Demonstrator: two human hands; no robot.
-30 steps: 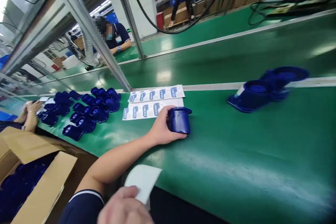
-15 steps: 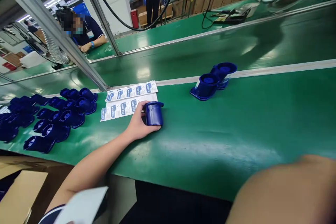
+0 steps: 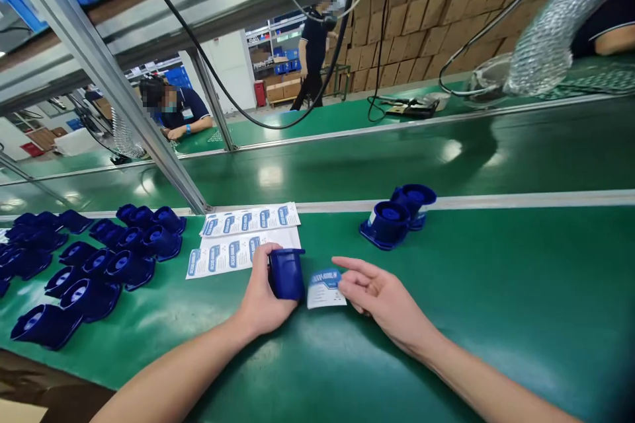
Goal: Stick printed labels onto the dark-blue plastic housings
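My left hand [image 3: 265, 297] is wrapped round a dark blue plastic housing [image 3: 288, 275], its flanged rim at the top, just above the green bench. To the right, my right hand [image 3: 380, 297] pinches a blue-and-white sticker label [image 3: 326, 289] by its right edge. A small gap separates the label from the housing. Behind my left hand lie label sheets [image 3: 251, 219] printed with rows of the same blue marks. Two more blue housings [image 3: 389, 221] stand together beyond my right hand, with white labels on their sides.
Several blue housings [image 3: 131, 264] stand in rows at the left of the green bench [image 3: 496, 291]. A metal post [image 3: 133, 112] rises behind the label sheets. Across the bench a person [image 3: 181, 109] sits working, and another person [image 3: 313, 53] stands farther back. A black cable [image 3: 238, 102] hangs overhead.
My right hand has come in from the lower right with a label and now holds it beside the housing. My left hand keeps its grip. The view has tilted up.
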